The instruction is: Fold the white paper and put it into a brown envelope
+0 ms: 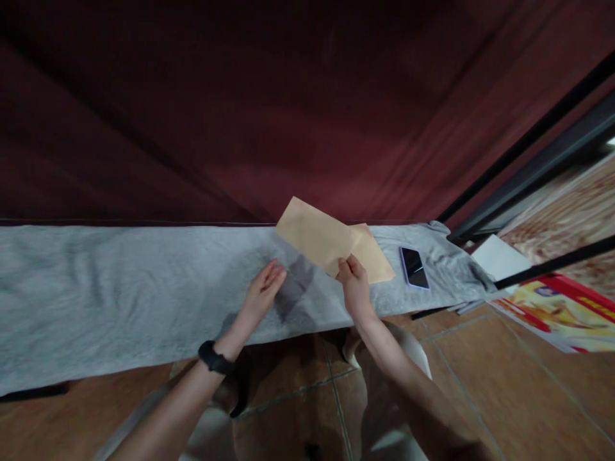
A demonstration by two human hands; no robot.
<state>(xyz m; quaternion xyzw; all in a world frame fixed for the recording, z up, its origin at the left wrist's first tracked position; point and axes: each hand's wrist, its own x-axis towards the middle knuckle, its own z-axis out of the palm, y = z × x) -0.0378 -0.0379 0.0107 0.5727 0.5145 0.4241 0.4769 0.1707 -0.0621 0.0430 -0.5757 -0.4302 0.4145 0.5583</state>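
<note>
Here's the right hand (355,288), thumb and fingers pinched on the lower right edge of a tan paper piece (314,234), and that is the whole grip! Over on the other side, the left hand (265,285) holds nothing: fingers close together and gently curled, thumb side up, apart from the paper, with a black wristband (216,358) behind it. The paper slants from the right hand up and to the left, its far corner reaching the line of the dark red curtain (288,128). Just behind the right hand, a second tan piece (377,259) juts out to the right; whether it is separate or part of the same paper, I cannot tell.

The step in hand looks like one-handed handling of the paper. As I judge it, the next move calls for a light pinch and a flat angle, because thin stock would crease easily, and the free hand is well placed to steady the left end.

Further out, grey cloth covers the long surface (120,301), and a phone (414,267) lies on it, right of the paper. Beyond the right end, a red-and-yellow box (567,314) sits above the tiled floor (519,384).
</note>
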